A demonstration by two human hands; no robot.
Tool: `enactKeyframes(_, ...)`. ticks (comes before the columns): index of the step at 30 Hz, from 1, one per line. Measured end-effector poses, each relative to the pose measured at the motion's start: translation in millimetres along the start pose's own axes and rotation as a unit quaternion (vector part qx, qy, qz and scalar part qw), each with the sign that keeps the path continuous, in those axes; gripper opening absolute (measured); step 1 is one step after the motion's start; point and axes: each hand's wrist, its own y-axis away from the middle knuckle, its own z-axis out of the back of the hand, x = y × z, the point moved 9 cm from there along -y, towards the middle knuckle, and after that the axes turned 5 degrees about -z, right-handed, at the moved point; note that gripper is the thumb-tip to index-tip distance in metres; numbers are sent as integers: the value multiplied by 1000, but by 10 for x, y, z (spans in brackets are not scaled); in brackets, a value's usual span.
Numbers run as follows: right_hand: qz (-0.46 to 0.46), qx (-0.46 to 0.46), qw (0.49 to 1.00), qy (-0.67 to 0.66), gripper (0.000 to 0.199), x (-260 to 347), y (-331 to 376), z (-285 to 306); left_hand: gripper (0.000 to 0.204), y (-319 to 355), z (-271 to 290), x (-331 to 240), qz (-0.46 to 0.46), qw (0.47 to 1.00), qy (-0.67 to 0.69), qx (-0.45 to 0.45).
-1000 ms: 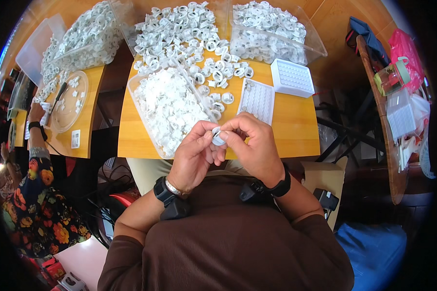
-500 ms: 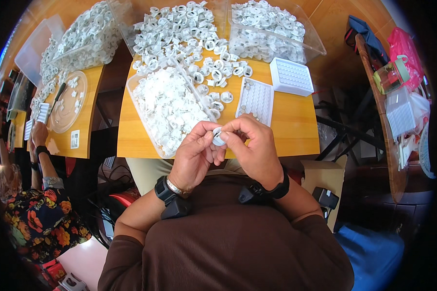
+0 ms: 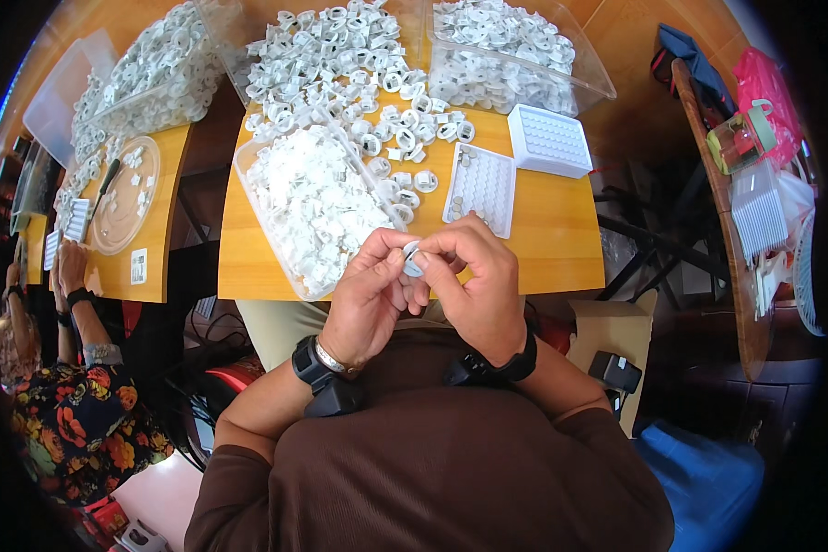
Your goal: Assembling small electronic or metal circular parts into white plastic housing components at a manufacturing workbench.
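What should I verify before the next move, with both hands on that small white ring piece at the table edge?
1. Both hands on the piece: left hand and right hand pinch the small white ring piece between fingertips. Ok.
2. Piece fully seated or assembled: fingers cover most of it. Cannot tell.
3. Grid tray within reach, just beyond the hands, many cells unfilled. Ok.
4. Supply close by: clear bin of white parts sits by the left hand. Ok.
5. Loose ring parts lie scattered on the table beside the grid tray. Not ok.
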Motion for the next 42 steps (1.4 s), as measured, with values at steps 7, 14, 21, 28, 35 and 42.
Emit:
enactKeyframes(7, -23, -12, 999, -37, 8, -31, 34, 13, 21, 2, -2, 38, 4, 1000, 16, 1)
enactKeyframes(14, -62, -9, 994, -89, 6, -87, 46, 8, 21, -12, -9, 41, -1, 1000, 1, 4)
enactKeyframes(21, -55, -15, 995, -83, 7, -116, 60, 13, 21, -14, -4, 27, 2, 1000, 4, 5)
enactKeyframes(28, 5, -17, 1000, -24, 6, -12, 40, 40, 20, -15, 22, 51, -3, 1000, 4, 1)
enactKeyframes(35, -71, 34, 990, -114, 4, -134, 78, -73, 19, -27, 53, 46, 0, 1000, -19, -15)
enactKeyframes(42, -50, 19, 988, -145, 4, -118, 79, -10, 20, -40, -35, 12, 6, 1000, 2, -1)
